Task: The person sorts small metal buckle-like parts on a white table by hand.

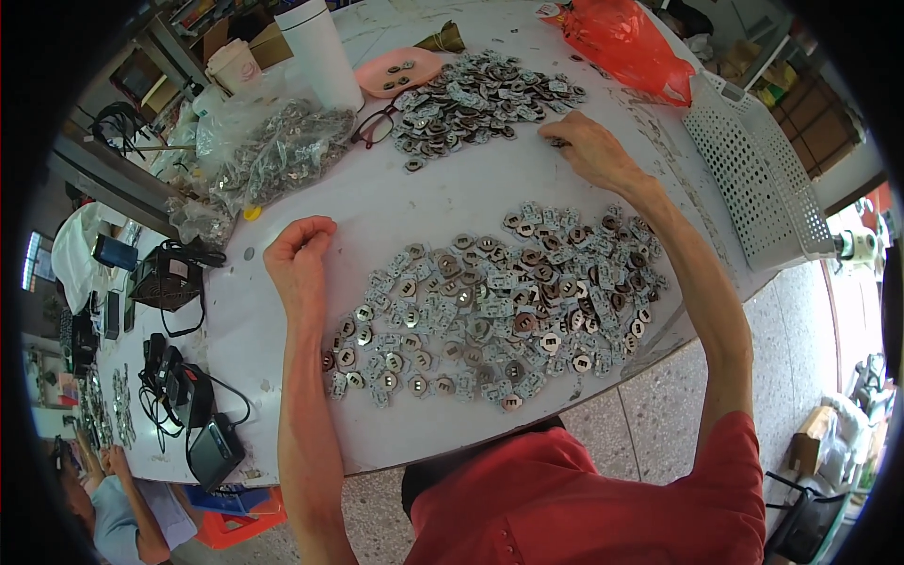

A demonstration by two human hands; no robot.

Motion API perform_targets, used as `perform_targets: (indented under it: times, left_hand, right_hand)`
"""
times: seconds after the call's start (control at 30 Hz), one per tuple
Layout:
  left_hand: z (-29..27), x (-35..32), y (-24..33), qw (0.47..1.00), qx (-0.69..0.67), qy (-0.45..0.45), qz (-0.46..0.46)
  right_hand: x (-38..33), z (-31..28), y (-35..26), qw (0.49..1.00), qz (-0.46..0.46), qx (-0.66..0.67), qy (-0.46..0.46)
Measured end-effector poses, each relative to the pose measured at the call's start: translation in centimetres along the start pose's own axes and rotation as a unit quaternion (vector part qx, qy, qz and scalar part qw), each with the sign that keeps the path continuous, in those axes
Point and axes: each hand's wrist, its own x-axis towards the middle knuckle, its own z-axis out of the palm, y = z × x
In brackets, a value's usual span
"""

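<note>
My right hand (595, 151) reaches over the far side of the white table, its fingers closed on a small dark metal piece (558, 142). Just left of it lies the far pile of small metal pieces (471, 99), dark and silvery. My left hand (299, 252) is curled shut above the table at left; whatever its fingers hold, if anything, is hidden. Between my forearms spreads a wider near pile of small pieces (499, 301), many with rounded metal discs on pale, shiny plates. Neither hand touches the near pile.
Glasses (377, 127), a pink dish (395, 73), a white bottle (320, 56) and filled plastic bags (282, 151) stand left of the far pile. A red bag (621, 47) and white perforated basket (758, 174) are at right. Black adapters (193, 391) lie left; another person (122, 508) sits beyond.
</note>
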Motion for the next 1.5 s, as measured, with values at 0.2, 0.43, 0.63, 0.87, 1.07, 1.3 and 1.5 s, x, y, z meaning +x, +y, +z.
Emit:
perform_targets:
  times: [0.2, 0.43, 0.63, 0.87, 1.07, 1.3, 1.5]
  left_hand:
    - [0.1, 0.0, 0.0, 1.0, -0.004, -0.005, 0.009]
    - [-1.0, 0.0, -0.7, 1.0, 0.021, -0.014, -0.006]
    - [0.4, 0.1, 0.0, 1.0, -0.005, -0.009, 0.0]
    - [-0.2, 0.1, 0.1, 1.0, 0.0, -0.001, -0.006]
    - [-0.2, 0.1, -0.2, 1.0, 0.001, -0.008, -0.004]
    - [-0.3, 0.2, -0.1, 1.0, -0.003, -0.006, -0.008]
    - [-0.2, 0.2, -0.1, 1.0, 0.004, -0.009, -0.006]
  right_hand:
    - [-3.3, -1.6, -2.2, 0.996, -0.057, 0.049, -0.045]
    - [-2.5, -4.0, -2.9, 0.982, -0.04, 0.12, -0.138]
    - [3.6, -0.2, 6.9, 0.992, 0.071, -0.042, 0.094]
    - [1.6, -0.2, 5.0, 0.998, 0.066, 0.005, 0.0]
    - [2.4, 0.9, 5.5, 0.996, -0.02, 0.026, 0.08]
    - [-0.3, 0.7, 3.6, 0.998, 0.023, -0.05, 0.039]
    - [-1.7, 0.4, 2.8, 0.998, 0.021, -0.049, 0.044]
